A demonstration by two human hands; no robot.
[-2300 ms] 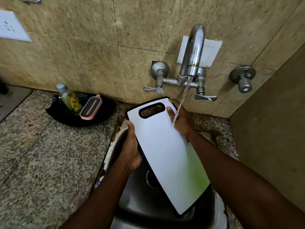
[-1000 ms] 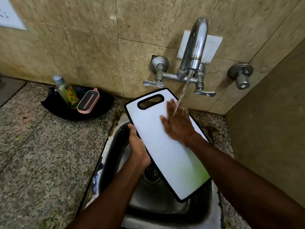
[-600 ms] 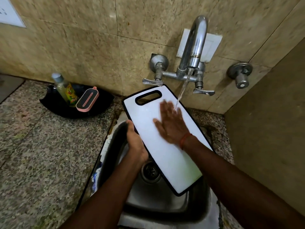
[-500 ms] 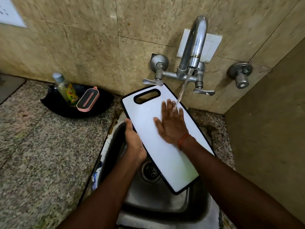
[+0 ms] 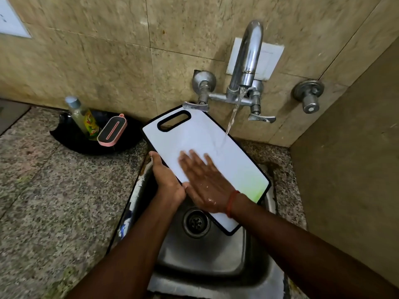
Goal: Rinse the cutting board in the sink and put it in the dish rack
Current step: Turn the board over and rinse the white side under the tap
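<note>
A white cutting board with a black rim and a handle slot is tilted over the steel sink. My left hand grips its left edge. My right hand lies flat on the white face, fingers spread, wet. Water runs from the chrome tap and lands on the board's upper right part. No dish rack is in view.
A black tray on the granite counter left of the sink holds a soap bottle and a pink-edged scrubber. Tap levers hang just above the board. A brown wall closes the right side.
My right hand has slid down and left across the board's face, from under the water stream to near my left hand. The board has shifted up towards the tap.
</note>
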